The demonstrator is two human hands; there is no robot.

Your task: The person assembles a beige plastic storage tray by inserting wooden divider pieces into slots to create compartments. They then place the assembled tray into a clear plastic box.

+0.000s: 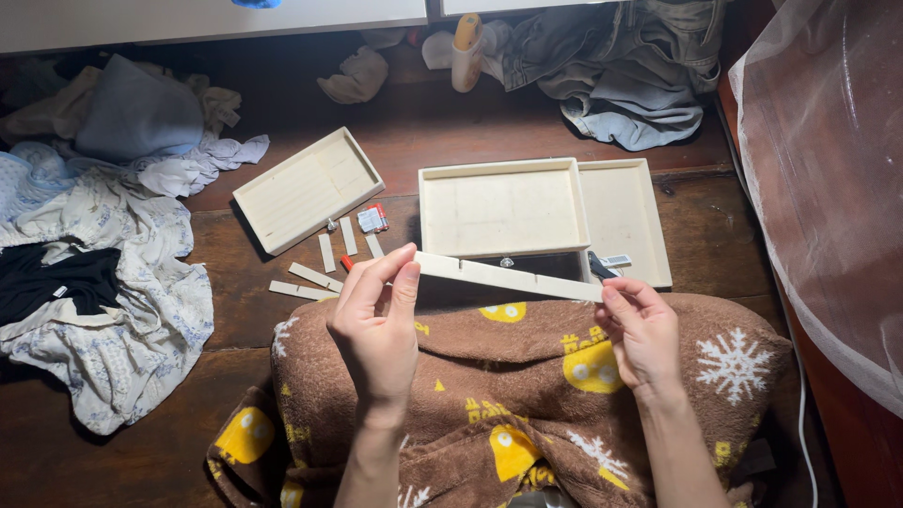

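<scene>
Dark wooden floor (451, 141), clothes (103, 282) strewn around. My left hand (376, 329) and right hand (641, 334) each pinch an end of the cream slotted strip (508, 276), lying left-right above my blanketed lap (508, 404).

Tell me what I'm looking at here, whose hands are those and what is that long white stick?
The picture comes from a camera worn on a person's head, looking down at their own hands. The left hand and right hand each pinch one end of a long cream strip with small notches. A brown blanket covers their lap. On the dark wooden floor lie a shallow cream tray, a second tray resting on a third flat one, some short strips, and heaps of clothes.
</scene>
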